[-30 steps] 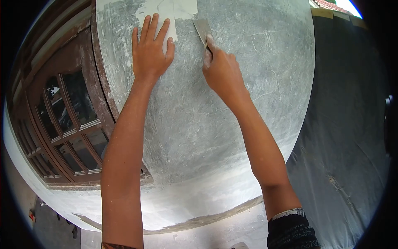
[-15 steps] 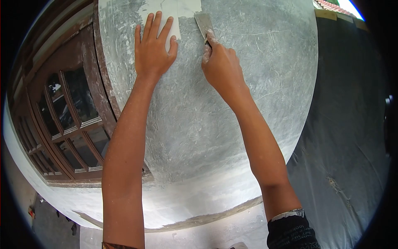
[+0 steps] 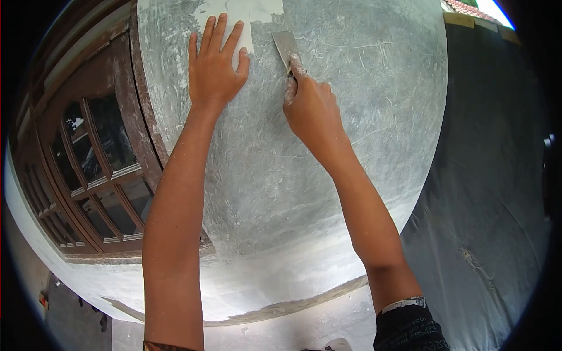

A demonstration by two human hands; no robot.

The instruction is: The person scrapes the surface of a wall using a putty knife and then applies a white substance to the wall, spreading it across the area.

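Observation:
My left hand [image 3: 214, 65] lies flat against the grey plastered wall [image 3: 328, 152], fingers spread, its fingertips over a white patch of filler [image 3: 246, 14] near the top. My right hand [image 3: 310, 105] grips the handle of a metal putty knife [image 3: 285, 45]. The blade presses on the wall just right of the white patch, and white filler coats my index finger.
A brown wooden window frame with glass panes [image 3: 93, 169] adjoins the wall on the left. A grey tarp or sheet [image 3: 492, 193] hangs on the right. Below is a lighter band of wall [image 3: 263, 286] and the floor far beneath.
The putty knife blade has slid slightly down and left along the wall with my right hand. My left hand has stayed flat in nearly the same spot.

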